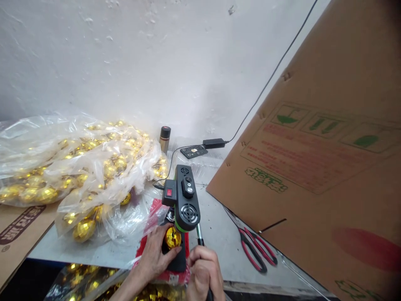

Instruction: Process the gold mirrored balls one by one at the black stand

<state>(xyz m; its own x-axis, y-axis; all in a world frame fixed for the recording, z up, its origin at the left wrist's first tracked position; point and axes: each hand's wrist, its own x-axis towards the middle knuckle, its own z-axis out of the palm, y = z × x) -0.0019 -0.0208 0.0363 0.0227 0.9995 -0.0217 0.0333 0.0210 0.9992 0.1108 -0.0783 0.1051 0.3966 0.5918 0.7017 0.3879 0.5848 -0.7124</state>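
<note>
My left hand (153,253) has its thumb and fingers closed around a shiny gold faceted ball (173,237) on the black base of a small bench machine. This black machine (183,188) has round vents, a side box with a red switch (169,192), and a green edge beneath its head. The ball sits just under the front end of that head; I cannot tell if they touch. My right hand (205,267) is wrapped around the dark grip of a metal lever (199,234) to the right of the base. Red material (150,217) lies under the machine.
Clear plastic bags (103,167) of gold balls cover the left side. Behind the machine are a bottle (164,139), a dark patterned phone-like object (194,151) and a power adapter (214,143). Red-and-black-handled scissors (257,248) lie beside a large cardboard box (313,167). More gold pieces (90,282) sit below the table edge.
</note>
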